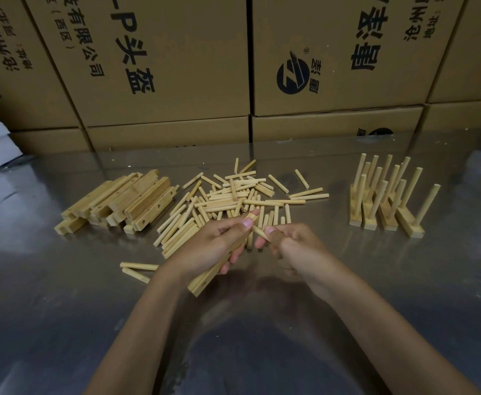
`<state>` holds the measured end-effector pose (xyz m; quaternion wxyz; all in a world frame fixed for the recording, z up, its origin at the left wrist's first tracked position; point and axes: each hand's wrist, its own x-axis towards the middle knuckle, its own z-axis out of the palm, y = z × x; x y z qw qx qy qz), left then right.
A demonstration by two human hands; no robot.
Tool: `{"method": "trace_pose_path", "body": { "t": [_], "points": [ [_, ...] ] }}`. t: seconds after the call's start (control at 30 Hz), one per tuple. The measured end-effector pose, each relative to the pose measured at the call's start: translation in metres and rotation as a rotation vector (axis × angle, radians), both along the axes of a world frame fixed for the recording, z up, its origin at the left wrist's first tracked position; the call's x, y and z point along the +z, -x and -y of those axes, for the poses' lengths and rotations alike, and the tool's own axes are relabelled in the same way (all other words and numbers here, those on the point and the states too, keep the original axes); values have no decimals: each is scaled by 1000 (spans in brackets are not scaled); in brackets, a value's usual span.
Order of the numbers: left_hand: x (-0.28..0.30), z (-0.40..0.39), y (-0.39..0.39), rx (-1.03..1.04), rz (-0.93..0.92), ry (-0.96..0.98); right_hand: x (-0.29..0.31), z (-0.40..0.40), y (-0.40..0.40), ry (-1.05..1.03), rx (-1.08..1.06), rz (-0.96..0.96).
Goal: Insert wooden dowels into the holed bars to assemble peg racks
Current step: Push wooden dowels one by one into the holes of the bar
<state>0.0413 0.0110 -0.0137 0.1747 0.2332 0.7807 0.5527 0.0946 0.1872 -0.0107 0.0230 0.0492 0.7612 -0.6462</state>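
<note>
One holed bar (222, 260) is gripped in the left hand (213, 240), fingers curled round it, above the worktop (62, 309). One dowel (259, 232) is pinched by the right hand (290, 243), its tip at the bar. Four finished racks (384, 201) stand at the right. A stack of bars (119, 203) and a heap of loose dowels (233, 198), too many to count, lie behind; two dowels (136, 269) lie apart at the left.

The stacked cardboard boxes (176, 67) carry black Chinese print turned sideways, including "有限公司", "头盔" and "地址". One box shows a round striped logo (293, 76) (with a small ® mark).
</note>
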Motion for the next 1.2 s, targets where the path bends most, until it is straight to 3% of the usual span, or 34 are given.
{"method": "trace_pose_path", "body": {
  "t": [0.2,0.5,0.6,0.63,0.7,0.77,0.87,1.07,1.2],
  "points": [
    [0,1,1,-4,30,-6,-1,1,2,189,27,101],
    [-2,-6,2,33,68,65,-2,-11,10,113,52,37],
    [-2,-7,1,82,72,24,-2,-13,13,102,-58,-38],
    [-2,-6,2,118,64,15,-3,-16,15,50,-153,-91],
    [-3,-3,4,218,69,-6,-7,-29,20,-327,-287,-240],
    [-2,2,7,326,104,-44,-12,-42,20,-671,-190,-255],
    [-1,6,10,451,164,-75,-19,-49,22,-741,-44,-149],
    [5,3,9,516,250,-121,-22,-54,24,-920,-327,-162],
    [7,-4,9,539,392,-280,-20,-53,24,-951,-317,-24]
  ]
}}
